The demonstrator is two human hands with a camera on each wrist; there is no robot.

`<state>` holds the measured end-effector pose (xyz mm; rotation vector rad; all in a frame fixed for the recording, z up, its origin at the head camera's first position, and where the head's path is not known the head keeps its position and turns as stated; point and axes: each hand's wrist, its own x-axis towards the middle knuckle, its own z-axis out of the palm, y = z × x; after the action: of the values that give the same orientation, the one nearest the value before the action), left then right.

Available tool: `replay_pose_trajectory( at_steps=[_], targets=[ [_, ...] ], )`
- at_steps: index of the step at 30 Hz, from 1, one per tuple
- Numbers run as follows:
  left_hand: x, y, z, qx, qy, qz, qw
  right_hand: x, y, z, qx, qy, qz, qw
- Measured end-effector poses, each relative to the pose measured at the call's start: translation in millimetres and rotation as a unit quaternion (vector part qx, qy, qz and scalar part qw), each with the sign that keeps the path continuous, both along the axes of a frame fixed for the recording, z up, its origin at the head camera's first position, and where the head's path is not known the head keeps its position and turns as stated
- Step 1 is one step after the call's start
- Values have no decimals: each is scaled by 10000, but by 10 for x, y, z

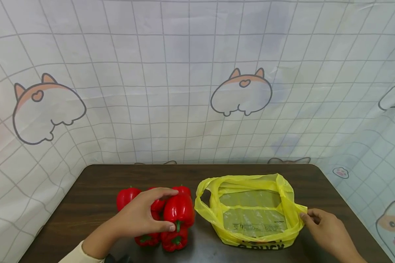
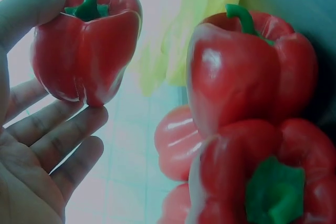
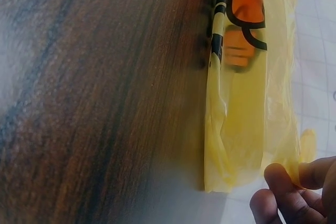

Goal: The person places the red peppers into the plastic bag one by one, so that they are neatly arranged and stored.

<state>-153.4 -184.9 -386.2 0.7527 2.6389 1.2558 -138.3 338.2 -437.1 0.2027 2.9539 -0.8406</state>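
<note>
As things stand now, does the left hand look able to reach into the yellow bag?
Probably yes: the bag gapes open, and the left hand, holding a pepper, is near it. Only a handle loop of the bag seems to lie between.

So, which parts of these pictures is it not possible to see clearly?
Head view: lower part of the leftmost red pepper, hidden by the left hand.
Head view: small print on the yellow bag, too small to read.
Right wrist view: rest of the right hand, cut off by the right edge.
</note>
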Motion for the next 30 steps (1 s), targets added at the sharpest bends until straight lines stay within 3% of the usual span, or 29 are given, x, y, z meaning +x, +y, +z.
replay_pose_trajectory(
  at_steps=[30],
  targets=[
    [-107,469,50,-51,-110,-503,9987,-6,4,29,-1,-136,50,9999]
  ],
)
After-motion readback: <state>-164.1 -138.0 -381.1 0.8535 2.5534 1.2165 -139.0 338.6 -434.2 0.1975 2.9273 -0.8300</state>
